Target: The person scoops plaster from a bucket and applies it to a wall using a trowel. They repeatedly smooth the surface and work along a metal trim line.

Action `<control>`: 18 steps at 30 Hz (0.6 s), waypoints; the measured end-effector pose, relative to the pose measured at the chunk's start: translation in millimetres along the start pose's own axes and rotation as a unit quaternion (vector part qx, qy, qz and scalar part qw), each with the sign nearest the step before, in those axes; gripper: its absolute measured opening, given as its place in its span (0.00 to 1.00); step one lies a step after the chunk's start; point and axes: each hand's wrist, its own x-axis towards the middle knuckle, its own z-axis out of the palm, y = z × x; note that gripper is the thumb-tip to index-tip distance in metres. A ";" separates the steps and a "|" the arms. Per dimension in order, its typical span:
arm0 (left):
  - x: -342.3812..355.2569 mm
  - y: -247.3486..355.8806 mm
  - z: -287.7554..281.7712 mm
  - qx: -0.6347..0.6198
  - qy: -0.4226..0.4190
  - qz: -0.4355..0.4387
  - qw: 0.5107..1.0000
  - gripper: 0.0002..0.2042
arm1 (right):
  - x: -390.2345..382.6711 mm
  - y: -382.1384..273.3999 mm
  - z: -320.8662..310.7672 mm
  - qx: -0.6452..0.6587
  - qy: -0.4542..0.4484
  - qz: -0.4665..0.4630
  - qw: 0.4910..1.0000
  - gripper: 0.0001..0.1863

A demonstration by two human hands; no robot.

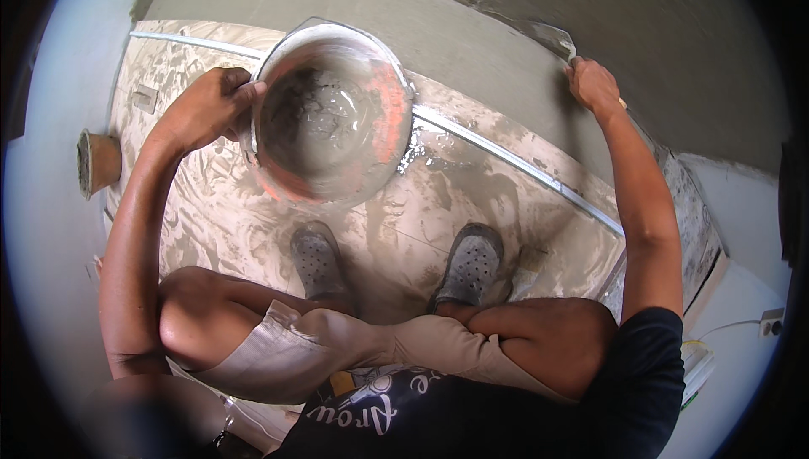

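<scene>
Head view: left hand (202, 107) grips bucket (390, 113) holding grey mortar (324, 118); right hand (595, 85) grips trowel (552, 37).

One left hand (211, 107) and one right hand (595, 85) make two. There is one bucket (390, 118), one trowel (552, 36), one brown pot (103, 162), one small grey flat piece (145, 99) and one wall socket (771, 322). Clogs (317, 263) number two. Two stretches of pale metal strip (522, 166) show; whether they join is hidden.
</scene>
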 end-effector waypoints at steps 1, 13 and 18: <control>0.2 -0.5 0.2 -0.015 -0.006 0.005 1.000 0.22 | -4.5 5.7 0.3 -0.002 0.013 -0.002 1.000 0.19; -1.5 -2.6 2.2 -0.036 0.010 -0.003 0.999 0.21 | -13.9 5.7 22.3 0.027 0.103 -0.048 0.993 0.18; -1.1 -3.1 0.1 -0.013 0.002 -0.007 1.000 0.21 | -0.5 -4.4 23.8 0.016 0.090 -0.042 0.995 0.19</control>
